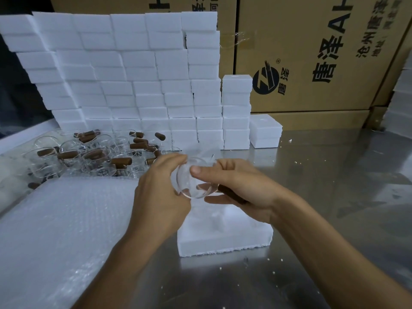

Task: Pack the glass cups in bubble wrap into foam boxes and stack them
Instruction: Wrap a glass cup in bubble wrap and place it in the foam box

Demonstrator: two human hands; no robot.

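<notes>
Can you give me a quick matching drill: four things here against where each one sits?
1. clear glass cup with brown wooden handle
2. sheet of clear bubble wrap
3. open white foam box
4. tall stack of white foam boxes

a. back of table
b. under the hands
c. held by both hands
d. left of the table

Pairs: 1-c, 2-d, 3-b, 4-a

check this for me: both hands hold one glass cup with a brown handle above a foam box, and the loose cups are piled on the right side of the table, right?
Not quite. The head view shows the pile of loose glass cups on the left side of the table, not the right. The rest stands: the left hand and right hand hold one glass cup with a brown handle above the foam box.
</notes>
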